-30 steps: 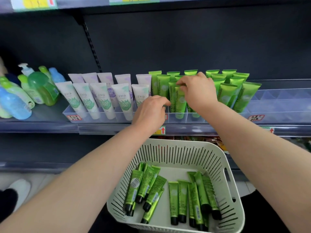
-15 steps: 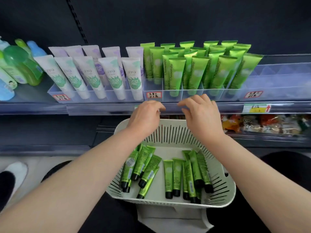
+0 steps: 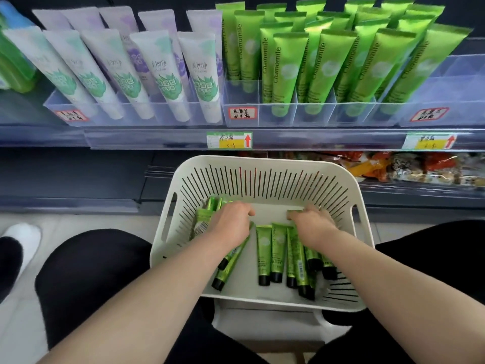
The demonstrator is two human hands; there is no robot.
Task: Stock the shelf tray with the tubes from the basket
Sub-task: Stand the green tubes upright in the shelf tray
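Covering basket (image 3: 262, 164) tubes (image 3: 263, 248), left hand (image 3: 231, 224) and right hand (image 3: 312, 225) perhaps grip.

Palms down: left hand (image 3: 231, 225), right hand (image 3: 312, 227).

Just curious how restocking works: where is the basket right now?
Head view, lower centre: the basket sits in front of the person, just below the shelf, with the left hand and right hand on the tubes inside it.

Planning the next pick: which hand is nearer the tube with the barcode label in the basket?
Left. The left hand lies right beside that tube; the right hand is across the basket, on its other side.
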